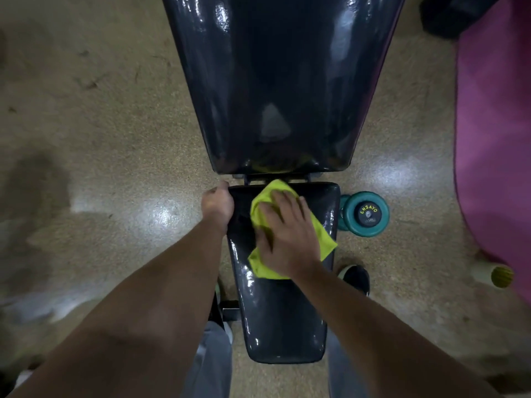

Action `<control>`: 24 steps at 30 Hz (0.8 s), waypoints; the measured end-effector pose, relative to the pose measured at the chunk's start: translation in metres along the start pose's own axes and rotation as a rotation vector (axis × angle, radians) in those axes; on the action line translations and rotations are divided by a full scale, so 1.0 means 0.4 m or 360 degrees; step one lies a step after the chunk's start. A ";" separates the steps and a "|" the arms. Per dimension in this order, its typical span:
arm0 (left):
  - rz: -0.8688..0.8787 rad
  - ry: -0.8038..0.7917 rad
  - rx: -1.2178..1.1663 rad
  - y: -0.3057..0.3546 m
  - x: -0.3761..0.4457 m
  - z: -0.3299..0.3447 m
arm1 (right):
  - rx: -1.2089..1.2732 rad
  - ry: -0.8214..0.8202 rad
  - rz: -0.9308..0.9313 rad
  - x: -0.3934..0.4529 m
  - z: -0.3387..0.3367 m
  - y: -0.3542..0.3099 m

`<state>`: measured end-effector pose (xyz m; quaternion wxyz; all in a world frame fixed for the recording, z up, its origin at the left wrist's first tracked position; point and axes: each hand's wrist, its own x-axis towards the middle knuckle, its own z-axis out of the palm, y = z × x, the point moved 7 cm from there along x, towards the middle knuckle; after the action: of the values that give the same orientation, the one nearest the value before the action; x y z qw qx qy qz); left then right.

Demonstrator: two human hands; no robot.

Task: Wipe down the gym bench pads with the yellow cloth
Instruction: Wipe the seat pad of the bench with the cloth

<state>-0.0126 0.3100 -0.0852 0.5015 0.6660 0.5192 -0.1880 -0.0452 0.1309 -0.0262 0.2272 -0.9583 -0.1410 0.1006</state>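
A long glossy black back pad (275, 81) stretches away from the person; the shorter black vinyl seat pad (284, 317) runs lengthwise toward them. The right hand (287, 239), fingers spread flat, presses the crumpled yellow cloth (323, 239) onto the seat's far end. The left hand (217, 205) curls over the seat's left edge, steadying.

Bench pads end to end on the floor, cloth on the near one

The seat pad (283, 317) lies nearest the person, with the back pad (280, 81) beyond it across a narrow gap. The cloth (287, 234) lies on the far half of the seat pad, under the right hand (287, 234). The left hand (217, 203) rests at the seat pad's far left corner. On the floor (115, 124), a dumbbell (366, 214) sits just right of the seat pad, a shoe (356, 278) nearer than it, and a mat (494, 139) lies farther right.
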 end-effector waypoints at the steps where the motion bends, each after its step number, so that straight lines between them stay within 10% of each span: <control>1: -0.0004 0.0006 -0.0019 -0.004 0.006 0.000 | -0.0033 0.0005 0.0084 0.017 -0.009 0.026; 24: 0.0083 -0.0128 0.0010 -0.044 -0.035 0.013 | 0.0034 0.0024 0.0057 -0.048 -0.016 0.040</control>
<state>-0.0322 0.2977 -0.0852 0.5246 0.6728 0.4805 -0.2033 -0.0580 0.1085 -0.0258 0.2366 -0.9589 -0.1211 0.0989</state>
